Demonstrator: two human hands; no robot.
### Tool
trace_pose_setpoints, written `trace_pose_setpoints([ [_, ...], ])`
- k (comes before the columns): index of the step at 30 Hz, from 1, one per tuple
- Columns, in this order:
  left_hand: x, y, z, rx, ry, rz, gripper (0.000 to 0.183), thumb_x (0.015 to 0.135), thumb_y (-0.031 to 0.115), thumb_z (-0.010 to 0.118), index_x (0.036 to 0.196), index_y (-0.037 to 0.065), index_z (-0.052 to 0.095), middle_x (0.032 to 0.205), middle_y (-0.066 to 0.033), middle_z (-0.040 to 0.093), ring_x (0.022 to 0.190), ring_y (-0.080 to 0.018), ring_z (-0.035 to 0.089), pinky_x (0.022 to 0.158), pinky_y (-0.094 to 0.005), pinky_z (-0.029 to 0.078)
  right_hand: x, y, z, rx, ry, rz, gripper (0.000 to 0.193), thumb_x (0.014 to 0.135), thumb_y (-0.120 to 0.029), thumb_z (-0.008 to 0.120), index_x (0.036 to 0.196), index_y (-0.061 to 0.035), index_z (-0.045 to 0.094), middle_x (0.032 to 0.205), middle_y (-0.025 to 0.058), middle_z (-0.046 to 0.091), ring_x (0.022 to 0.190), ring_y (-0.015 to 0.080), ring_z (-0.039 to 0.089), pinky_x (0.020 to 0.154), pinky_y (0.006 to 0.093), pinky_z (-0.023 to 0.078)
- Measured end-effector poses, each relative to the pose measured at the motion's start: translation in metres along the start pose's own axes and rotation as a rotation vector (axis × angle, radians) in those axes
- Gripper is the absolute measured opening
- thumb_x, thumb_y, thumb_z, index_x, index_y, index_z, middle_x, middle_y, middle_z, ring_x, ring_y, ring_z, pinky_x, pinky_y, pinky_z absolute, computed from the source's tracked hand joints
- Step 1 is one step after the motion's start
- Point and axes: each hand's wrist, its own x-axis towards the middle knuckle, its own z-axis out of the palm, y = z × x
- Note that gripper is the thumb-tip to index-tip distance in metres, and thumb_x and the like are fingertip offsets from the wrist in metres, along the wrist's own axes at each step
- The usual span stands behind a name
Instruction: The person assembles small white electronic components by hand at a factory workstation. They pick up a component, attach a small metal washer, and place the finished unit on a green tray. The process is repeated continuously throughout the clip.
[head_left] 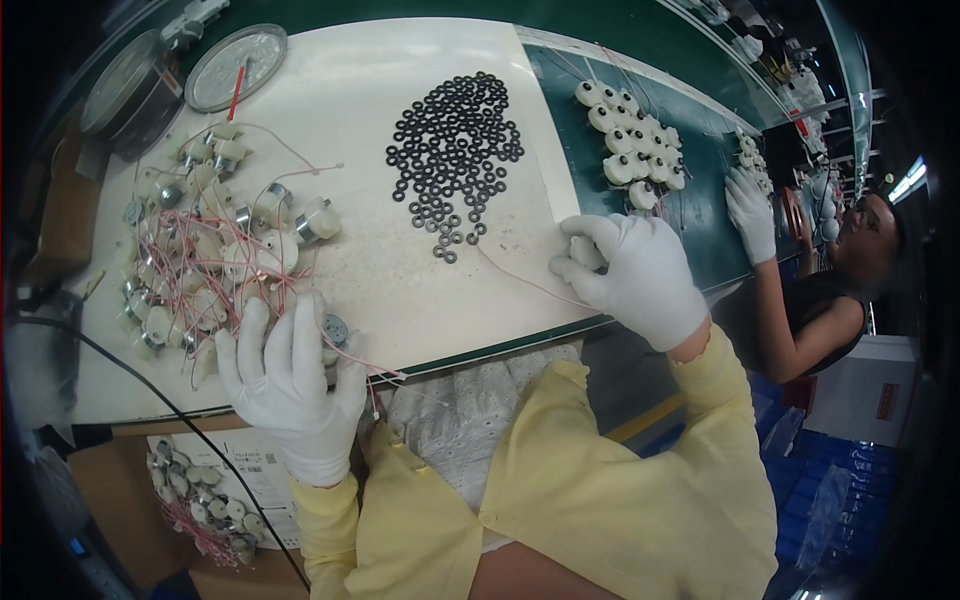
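Observation:
Both my hands wear white gloves, and yellow sleeves run up from the lower edge. My left hand [290,385] rests fingers spread at the near edge of a pile of small white motors [215,250] tangled in red wires, touching a metal-capped motor [335,328]. My right hand [640,275] is curled around one white motor [585,252] at the right edge of the white work mat [350,110]. A red wire [520,280] trails from that motor back across the mat. A heap of several small black rings [455,150] lies between my hands, farther away.
A green conveyor belt [700,200] carries a cluster of white motors [630,145]. A co-worker's gloved hand [752,212] reaches onto the belt at the right. A round dial gauge [235,65] sits at the far left. A box of more motors [195,500] stands under the bench.

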Motion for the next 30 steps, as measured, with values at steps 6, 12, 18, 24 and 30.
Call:
trace_pose_setpoints([
  [6,0.0,0.0,-0.005,0.017,-0.037,0.005,0.054,0.085,0.03,0.079,0.134,0.01,0.069,0.12,-0.0059,0.072,0.125,-0.0366,0.063,0.114,-0.0595,0.04,-0.02,0.048,-0.051,0.251,-0.072,0.075,0.038,0.076,-0.015,0.086,0.111,-0.0123,0.072,0.092,0.0098,0.07,0.087,0.0316,0.068,0.078,0.0424,0.053],
  [12,0.001,-0.001,0.0,0.018,-0.005,0.03,0.053,0.086,0.033,0.078,0.132,0.009,0.07,0.117,-0.0058,0.072,0.123,-0.0371,0.064,0.114,-0.0585,0.038,-0.026,0.103,-0.037,0.2,-0.014,0.329,0.044,0.08,-0.01,0.084,0.121,-0.0073,0.071,0.103,0.0133,0.072,0.089,0.0314,0.07,0.082,0.0404,0.057],
  [18,-0.001,-0.003,0.001,0.037,0.008,0.04,0.054,0.086,0.032,0.075,0.134,0.008,0.069,0.118,-0.0068,0.072,0.124,-0.0372,0.063,0.115,-0.0597,0.038,-0.029,0.123,-0.003,0.201,0.152,0.289,0.04,0.084,-0.009,0.08,0.124,-0.0074,0.071,0.109,0.0147,0.074,0.092,0.0327,0.073,0.083,0.0403,0.058],
  [24,-0.002,-0.003,0.0,0.036,0.0,0.035,0.055,0.085,0.031,0.074,0.135,0.008,0.069,0.117,-0.0067,0.072,0.126,-0.0373,0.063,0.115,-0.0608,0.039,-0.024,0.118,-0.001,0.259,0.171,0.415,0.023,0.086,-0.01,0.08,0.107,-0.0051,0.074,0.097,0.0138,0.075,0.088,0.0308,0.074,0.078,0.039,0.058],
  [30,-0.002,-0.002,0.0,0.036,-0.004,0.03,0.055,0.084,0.029,0.074,0.134,0.007,0.07,0.119,-0.0065,0.072,0.126,-0.0375,0.063,0.115,-0.0607,0.039,-0.03,0.122,-0.001,0.222,0.079,0.529,0.016,0.085,-0.01,0.081,0.099,-0.0044,0.074,0.092,0.0119,0.076,0.08,0.0262,0.072,0.073,0.0368,0.057],
])
